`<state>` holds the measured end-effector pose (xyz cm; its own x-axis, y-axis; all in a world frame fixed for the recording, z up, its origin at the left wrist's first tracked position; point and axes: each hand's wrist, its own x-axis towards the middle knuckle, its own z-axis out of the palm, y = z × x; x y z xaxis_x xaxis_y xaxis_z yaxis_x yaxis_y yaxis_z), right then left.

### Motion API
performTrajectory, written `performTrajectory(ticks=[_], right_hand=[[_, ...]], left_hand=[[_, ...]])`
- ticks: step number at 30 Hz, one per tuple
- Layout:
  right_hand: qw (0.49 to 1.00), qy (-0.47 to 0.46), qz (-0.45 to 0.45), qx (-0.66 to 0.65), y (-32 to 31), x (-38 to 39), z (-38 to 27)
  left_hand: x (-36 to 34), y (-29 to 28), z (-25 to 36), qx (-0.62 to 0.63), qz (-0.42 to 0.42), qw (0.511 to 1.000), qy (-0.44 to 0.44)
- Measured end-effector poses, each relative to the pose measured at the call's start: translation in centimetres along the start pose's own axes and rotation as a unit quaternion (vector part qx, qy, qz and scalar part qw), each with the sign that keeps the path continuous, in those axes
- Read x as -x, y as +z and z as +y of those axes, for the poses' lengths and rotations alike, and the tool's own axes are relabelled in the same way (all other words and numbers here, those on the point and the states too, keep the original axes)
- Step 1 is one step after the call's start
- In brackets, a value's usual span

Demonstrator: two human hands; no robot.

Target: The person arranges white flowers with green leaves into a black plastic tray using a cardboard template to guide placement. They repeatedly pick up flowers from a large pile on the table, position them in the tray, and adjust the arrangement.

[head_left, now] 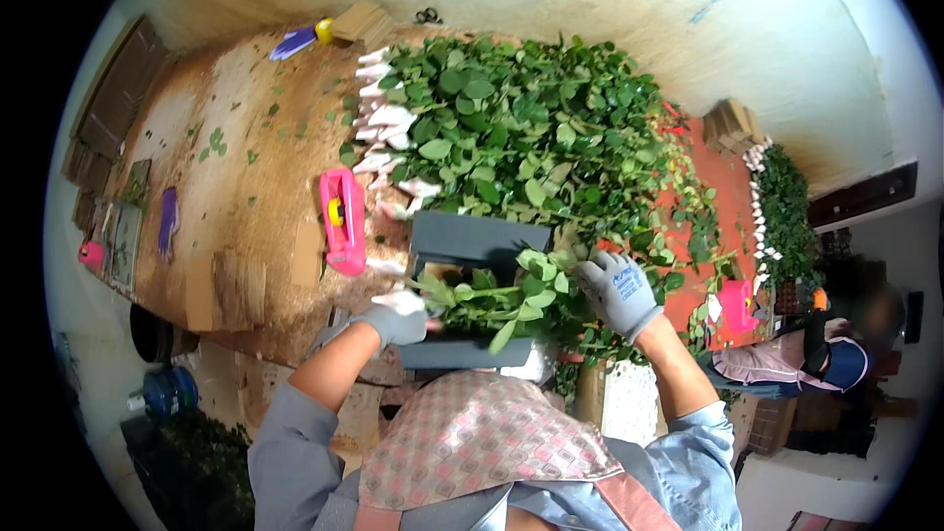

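Note:
A leafy rose stem (492,293) with a white-wrapped head (400,301) lies across an open dark grey box (477,241) in front of me. My left hand (395,323), in a grey glove, is closed around the stem just below the wrapped head. Over the leafy end, my right hand (621,293), also gloved, has its fingers curled into the foliage; leaves partly hide what they grip. Beyond the box lies a large pile of leafy stems (521,128), their white-wrapped heads (386,123) lined up on the left.
A pink tape dispenser (342,221) stands left of the box, near stacked cardboard pieces (236,290). Purple gloves (293,43) lie far back on the wooden table (211,88). At right are another pink dispenser (737,306), a second stem pile (784,206) and a person in a blue cap (846,362).

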<state>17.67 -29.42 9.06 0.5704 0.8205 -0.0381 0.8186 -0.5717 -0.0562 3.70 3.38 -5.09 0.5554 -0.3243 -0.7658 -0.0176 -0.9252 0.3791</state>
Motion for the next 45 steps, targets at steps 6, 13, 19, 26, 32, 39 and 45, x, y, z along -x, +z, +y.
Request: performTrajectory(ticks=[6, 13, 19, 26, 32, 39, 45], right_hand=[[0.992, 0.059, -0.112, 0.007, 14.7, 3.5, 4.1], [0.970, 0.029, -0.228, 0.080, 5.6, -2.9, -4.8], [0.982, -0.089, -0.122, -0.114, 10.6, -10.0, -11.2], [0.986, -0.144, -0.012, -0.079, 20.2, -12.6, -10.2], [0.985, -0.133, 0.008, -0.108, 20.7, -12.4, -10.0], [0.986, -0.114, -0.007, -0.121, 20.9, -13.0, -10.0], [0.985, -0.116, -0.031, -0.125, 20.7, -13.0, -10.0]], left_hand=[[0.7, 1.7, -0.8, 0.019, 0.139, 0.985, 0.101], [1.5, 1.4, -0.5, 0.021, 0.132, 0.988, 0.078], [1.9, 0.0, 0.6, 0.050, 0.096, 0.994, 0.032], [1.0, 1.2, -1.1, 0.114, 0.227, 0.956, 0.147], [-1.9, -0.4, -3.8, 0.030, 0.362, 0.931, 0.031], [-4.4, 1.6, -7.2, -0.201, 0.404, 0.891, 0.045], [-2.4, 0.5, -6.0, -0.294, 0.293, 0.903, -0.111]])
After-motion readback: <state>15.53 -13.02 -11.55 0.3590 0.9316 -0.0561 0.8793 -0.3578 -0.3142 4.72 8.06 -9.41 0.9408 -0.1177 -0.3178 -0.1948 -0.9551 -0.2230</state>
